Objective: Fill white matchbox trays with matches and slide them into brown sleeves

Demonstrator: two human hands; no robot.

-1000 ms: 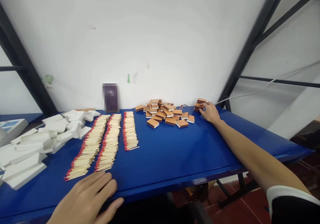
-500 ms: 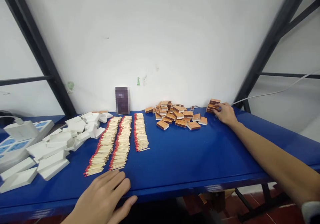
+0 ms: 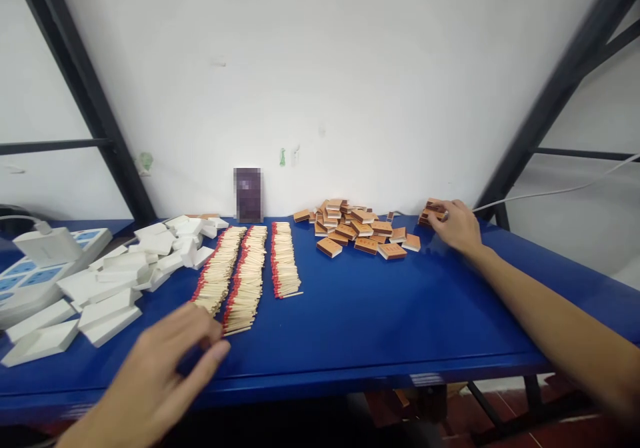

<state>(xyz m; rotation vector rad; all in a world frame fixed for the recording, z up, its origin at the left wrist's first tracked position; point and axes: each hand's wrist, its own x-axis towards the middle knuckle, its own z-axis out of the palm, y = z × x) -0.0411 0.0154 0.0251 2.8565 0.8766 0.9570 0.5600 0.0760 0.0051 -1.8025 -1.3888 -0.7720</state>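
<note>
Nearest, the left hand (image 3: 160, 361) hovers over the near edge of the blue tabletop (image 3: 360, 321), fingers loosely curled, grasping nothing; its fingertips (image 3: 217, 349) sit just beside the near ends of the matchstick rows (image 3: 245, 271). Motion blur here, so whether a fingertip touches a match cannot be told.

Three rows of red-tipped matchsticks run from near the front edge toward the back edge, left of the tabletop's middle. The two left rows lie close together; the third, shorter row (image 3: 285, 261) lies slightly apart to their right.

Left side of the tabletop: a loose heap of white box trays (image 3: 120, 275), spreading from the near-left corner toward the back. Beyond the left edge, a white power strip (image 3: 35, 268) with a plug in it.

Far, along the back edge right of centre: a scattered pile of orange matchboxes (image 3: 360, 228). Farther right, near the back-right corner, a small stack of matchboxes (image 3: 431, 211) stands apart from the pile. The right hand (image 3: 457, 225), arm stretched across the tabletop, has its fingers closed around this stack, which rests on the tabletop.

Behind, against the white wall, a small dark upright item (image 3: 249, 195), blurred.
</note>
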